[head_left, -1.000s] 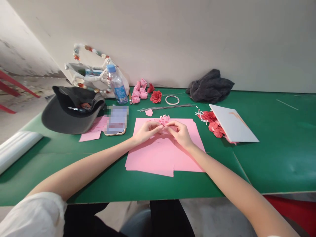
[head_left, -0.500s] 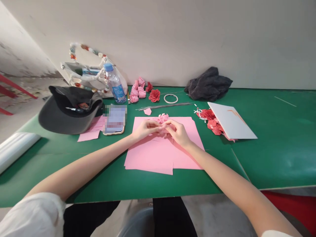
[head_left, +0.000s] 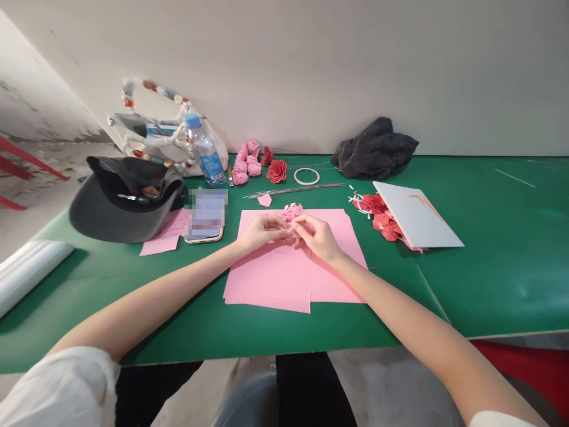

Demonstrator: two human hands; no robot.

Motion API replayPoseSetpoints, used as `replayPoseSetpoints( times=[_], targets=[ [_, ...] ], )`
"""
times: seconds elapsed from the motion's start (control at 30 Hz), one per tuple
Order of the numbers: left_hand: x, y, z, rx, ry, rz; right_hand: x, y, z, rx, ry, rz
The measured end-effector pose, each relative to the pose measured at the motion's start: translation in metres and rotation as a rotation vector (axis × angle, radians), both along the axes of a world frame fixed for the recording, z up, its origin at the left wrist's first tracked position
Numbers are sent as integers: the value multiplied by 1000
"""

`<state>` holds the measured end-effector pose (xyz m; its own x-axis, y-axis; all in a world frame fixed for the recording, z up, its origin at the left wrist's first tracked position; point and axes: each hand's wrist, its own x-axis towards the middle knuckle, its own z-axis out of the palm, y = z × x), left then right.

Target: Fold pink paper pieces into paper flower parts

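My left hand (head_left: 262,232) and my right hand (head_left: 316,237) meet over a stack of pink paper sheets (head_left: 267,284), fingertips pinching a small folded piece of pink paper (head_left: 291,232) between them. The fingers hide most of that piece. Just beyond my fingers, a crumpled pink paper bloom (head_left: 292,211) sits at the stack's far edge. I cannot tell whether it joins the held piece. A small pink paper petal (head_left: 265,200) lies on the green table (head_left: 489,284) beyond the sheets.
Beyond the sheets lie wire stems (head_left: 296,190), a tape ring (head_left: 306,176), pink paper roses (head_left: 244,166) and a red paper rose (head_left: 277,171). A white board (head_left: 415,214) rests on red paper flowers (head_left: 380,213). A black cap (head_left: 124,204) and blurred phone (head_left: 205,216) are left.
My hands stay together on the paper, with the right hand shifted slightly left. The whole scene sits a little higher and further left in view, so the camera has moved slightly.
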<state>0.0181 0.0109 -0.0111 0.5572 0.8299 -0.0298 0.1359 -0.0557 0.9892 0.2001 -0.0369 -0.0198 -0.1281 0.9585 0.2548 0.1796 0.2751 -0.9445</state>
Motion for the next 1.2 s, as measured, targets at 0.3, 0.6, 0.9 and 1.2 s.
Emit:
replayPoseSetpoints(
  times=[0.3, 0.6, 0.9, 1.2],
  targets=[
    [0, 2, -4, -63, -100, -32, 1, 2, -1, 37, 9, 4],
    [1, 3, -5, -42, -54, -36, 2, 5, -6, 34, -19, 8],
    [2, 4, -12, 7, -116, -94, 4, 13, -13, 23, 34, 1],
    [2, 3, -16, 131, -70, -69, 2, 10, -7, 244, -221, -78]
  ],
)
